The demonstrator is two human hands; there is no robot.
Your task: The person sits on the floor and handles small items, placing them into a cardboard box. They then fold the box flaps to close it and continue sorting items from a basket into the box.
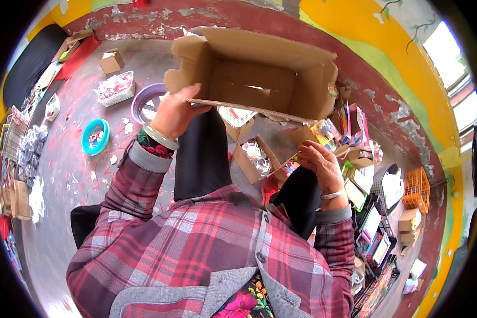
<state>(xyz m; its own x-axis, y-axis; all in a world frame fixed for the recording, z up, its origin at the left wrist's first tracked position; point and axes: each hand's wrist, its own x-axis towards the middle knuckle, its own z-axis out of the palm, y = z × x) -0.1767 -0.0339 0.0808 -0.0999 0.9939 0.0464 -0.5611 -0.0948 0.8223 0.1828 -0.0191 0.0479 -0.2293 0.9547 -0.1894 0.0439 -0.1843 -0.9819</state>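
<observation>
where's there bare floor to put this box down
Barest-looking: the grey floor between the white bundle and the plaid jacket. Scraps litter the teal basin's surroundings. Crowded: from the open carton between the legs across to the orange crate.

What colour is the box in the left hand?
Brown; the box shows best in the head view.

A plaid jacket [180, 228] in maroon, pinkish red and grey has a plain grey collar [159, 295], grey cuffs [147, 159] and round dark buttons [261, 258]. Beneath shows a dark floral garment [244, 301] with pink, yellow and green. Black trousers [202, 159]; a pale bangle [162, 139] on the left wrist [168, 128], a slim light bracelet [332, 195] on the right.
</observation>
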